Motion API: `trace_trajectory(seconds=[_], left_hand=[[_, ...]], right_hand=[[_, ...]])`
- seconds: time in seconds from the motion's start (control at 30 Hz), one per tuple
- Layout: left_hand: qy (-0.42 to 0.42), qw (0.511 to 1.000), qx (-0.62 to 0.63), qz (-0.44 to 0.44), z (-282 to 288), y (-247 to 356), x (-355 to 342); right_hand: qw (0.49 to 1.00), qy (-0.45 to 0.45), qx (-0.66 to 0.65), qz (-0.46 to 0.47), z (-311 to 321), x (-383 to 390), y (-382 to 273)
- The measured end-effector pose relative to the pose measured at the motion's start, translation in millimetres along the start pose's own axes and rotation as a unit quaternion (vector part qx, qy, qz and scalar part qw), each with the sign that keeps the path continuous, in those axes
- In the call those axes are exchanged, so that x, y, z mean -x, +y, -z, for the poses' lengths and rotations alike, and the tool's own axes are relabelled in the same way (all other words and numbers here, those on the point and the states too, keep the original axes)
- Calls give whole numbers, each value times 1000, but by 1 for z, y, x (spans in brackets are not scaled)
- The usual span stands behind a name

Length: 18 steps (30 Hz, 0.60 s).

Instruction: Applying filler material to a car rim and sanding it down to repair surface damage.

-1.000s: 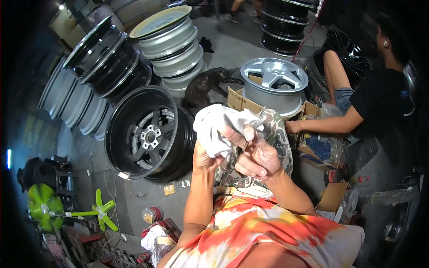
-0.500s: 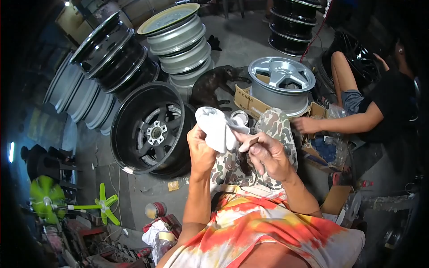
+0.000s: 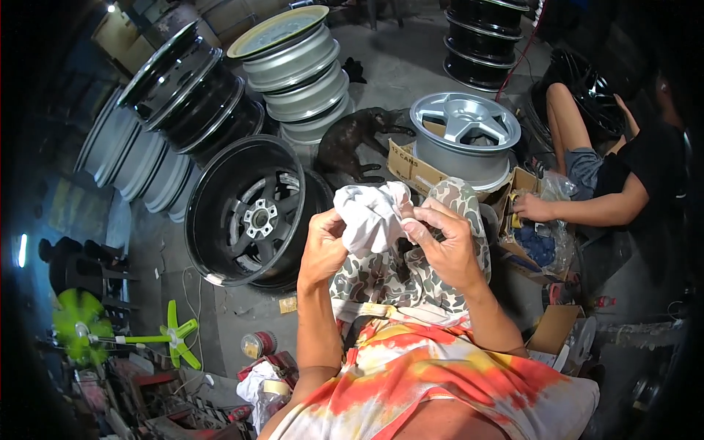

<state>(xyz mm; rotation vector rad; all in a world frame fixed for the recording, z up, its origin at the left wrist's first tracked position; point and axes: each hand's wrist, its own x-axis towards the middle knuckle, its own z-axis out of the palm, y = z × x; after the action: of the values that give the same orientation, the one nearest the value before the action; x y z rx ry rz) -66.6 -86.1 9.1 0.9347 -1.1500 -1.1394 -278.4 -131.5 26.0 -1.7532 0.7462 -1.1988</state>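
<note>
A crumpled white cloth (image 3: pixel 372 220) hangs between my hands above my knees. My left hand (image 3: pixel 323 248) is closed on its left edge, fingers pinched into the folds. At the cloth's right edge, my right hand (image 3: pixel 447 246) pinches it between thumb and fingers. Left of the hands, a dark wheel rim (image 3: pixel 246 213) stands tilted with its open barrel toward me. Beyond the hands to the right, a silver five-spoke wheel rim (image 3: pixel 466 132) lies face up, a cardboard box (image 3: pixel 414 167) against it.
Stacked rims, black (image 3: pixel 187 92) and silver (image 3: pixel 297 81), stand at the far left. A black dog (image 3: pixel 352 143) lies on the floor. At right, a co-worker's hand (image 3: pixel 535 208) is over a box of bags. A green fan (image 3: pixel 81 326) and a round tin (image 3: pixel 258 345) are at lower left.
My right hand has come onto the cloth and now grips its edge. The cloth is spread wider and sits slightly farther right. The co-worker's hand has shifted right.
</note>
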Motion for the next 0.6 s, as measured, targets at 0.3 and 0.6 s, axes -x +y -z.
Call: trace_trajectory(seconds=[0.3,0.6], left_hand=[[33,998,12,49,-15,-21,-15],[76,992,80,56,-27,-30,-15]], right_hand=[[987,-66,137,48,1,-5,3],[996,-50,73,7,3,-2,14]])
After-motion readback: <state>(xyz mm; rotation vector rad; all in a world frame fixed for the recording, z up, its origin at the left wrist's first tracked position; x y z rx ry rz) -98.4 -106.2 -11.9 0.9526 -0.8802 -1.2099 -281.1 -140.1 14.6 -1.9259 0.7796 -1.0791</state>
